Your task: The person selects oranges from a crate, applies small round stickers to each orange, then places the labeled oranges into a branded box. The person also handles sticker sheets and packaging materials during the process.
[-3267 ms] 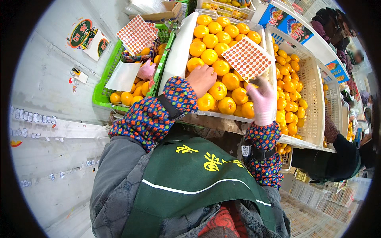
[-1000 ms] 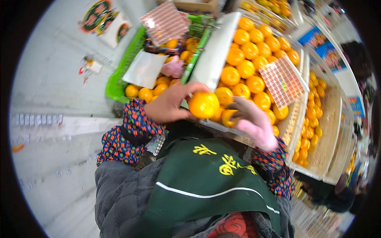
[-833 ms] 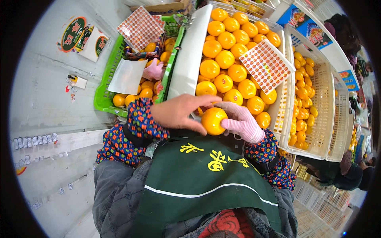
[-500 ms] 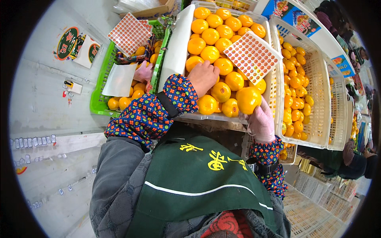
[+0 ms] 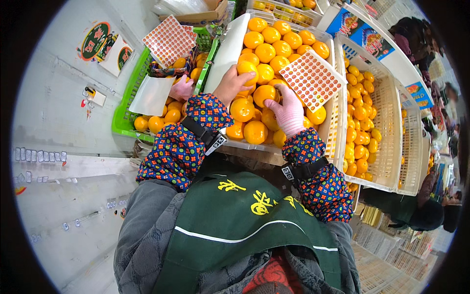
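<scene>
My bare left hand (image 5: 232, 85) is closed round an orange (image 5: 248, 72) on the left side of a fruit-filled crate (image 5: 254, 145). My right hand (image 5: 289, 113), in a thin pink glove, has its thumb and fingers about another orange (image 5: 265, 96), which sits among the fruit. The undersides of both fruits are hidden. On the oranges to the right lies a sheet of small round red stickers (image 5: 312, 79). A white sheet (image 5: 226, 56) covers the crate's left edge.
To the left stands a green basket (image 5: 121, 113) of oranges, topped with a pink glove (image 5: 181, 88), a blank white sheet (image 5: 151, 96) and more sticker sheets (image 5: 169, 41). A cream crate (image 5: 384, 149) of oranges is at the right. Other people (image 5: 423, 210) are beyond it.
My right hand has brought its orange from the crate's front right corner left and inward, onto the fruit. My left hand has shifted slightly left and up, and now grips an orange.
</scene>
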The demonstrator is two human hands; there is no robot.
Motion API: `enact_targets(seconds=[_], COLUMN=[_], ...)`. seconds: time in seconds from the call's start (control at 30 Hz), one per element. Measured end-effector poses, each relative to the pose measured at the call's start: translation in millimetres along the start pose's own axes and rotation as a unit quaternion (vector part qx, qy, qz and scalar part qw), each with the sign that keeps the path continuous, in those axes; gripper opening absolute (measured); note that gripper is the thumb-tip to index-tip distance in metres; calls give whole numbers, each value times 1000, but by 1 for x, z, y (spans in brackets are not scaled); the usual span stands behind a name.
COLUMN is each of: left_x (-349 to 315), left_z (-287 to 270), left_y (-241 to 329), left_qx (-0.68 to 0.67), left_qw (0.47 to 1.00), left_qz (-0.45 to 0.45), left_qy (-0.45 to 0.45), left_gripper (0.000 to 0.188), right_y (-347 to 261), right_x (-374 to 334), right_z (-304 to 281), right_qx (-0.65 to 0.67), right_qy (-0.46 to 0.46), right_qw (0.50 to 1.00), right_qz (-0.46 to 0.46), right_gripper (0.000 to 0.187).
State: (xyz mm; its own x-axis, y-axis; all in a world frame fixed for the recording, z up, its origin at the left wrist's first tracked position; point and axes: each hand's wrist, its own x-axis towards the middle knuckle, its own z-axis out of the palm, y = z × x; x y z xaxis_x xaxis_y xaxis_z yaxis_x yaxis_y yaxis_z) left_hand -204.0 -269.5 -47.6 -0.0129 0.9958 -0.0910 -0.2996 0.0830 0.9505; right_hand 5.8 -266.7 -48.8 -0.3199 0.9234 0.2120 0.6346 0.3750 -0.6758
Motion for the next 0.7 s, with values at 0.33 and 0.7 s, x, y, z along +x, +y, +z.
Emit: enact_targets(seconds=[0.33, 0.7], left_x=[8, -32], left_z=[-8, -81], left_y=[-7, 74], left_qx=[136, 589], left_qw=[988, 756], left_qz=[72, 277], left_qy=[7, 71], left_gripper=[59, 58], right_y=[-46, -39], right_x=[22, 28], right_z=[-11, -3], right_qx=[-333, -314], right_qy=[-153, -229], right_qw=[922, 910], right_qz=[-124, -143], right_gripper=[50, 39])
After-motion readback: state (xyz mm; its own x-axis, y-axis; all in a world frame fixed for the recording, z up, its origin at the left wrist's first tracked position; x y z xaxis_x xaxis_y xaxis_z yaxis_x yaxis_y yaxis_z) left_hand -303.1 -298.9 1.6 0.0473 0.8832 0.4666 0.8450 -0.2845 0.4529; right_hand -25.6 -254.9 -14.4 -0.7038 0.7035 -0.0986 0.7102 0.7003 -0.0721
